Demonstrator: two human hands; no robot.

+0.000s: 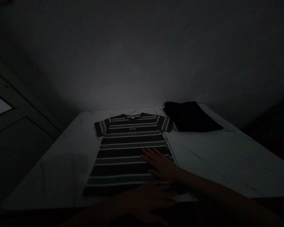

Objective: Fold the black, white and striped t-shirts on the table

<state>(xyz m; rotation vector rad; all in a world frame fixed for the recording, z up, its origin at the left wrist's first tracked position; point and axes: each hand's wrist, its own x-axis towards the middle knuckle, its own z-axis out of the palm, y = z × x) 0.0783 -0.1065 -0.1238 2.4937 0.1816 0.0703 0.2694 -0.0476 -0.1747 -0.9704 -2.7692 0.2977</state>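
Your right hand (pixel 159 164) lies flat on the striped T-shirt (pixel 130 151), fingers spread and released, and your left hand (pixel 144 200) rests open at its hem, gripping nothing. The shirt lies spread on a white table (pixel 49 167), a folded black garment (pixel 191 116) just beside its sleeve, a panelled door (pixel 16 135) off to the left.

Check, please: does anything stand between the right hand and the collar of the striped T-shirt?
Nothing visible does: the right hand lies on the dark green-striped T-shirt, and only flat fabric runs up to the collar.

Left hand (pixel 144 200), right hand (pixel 159 164), both flat
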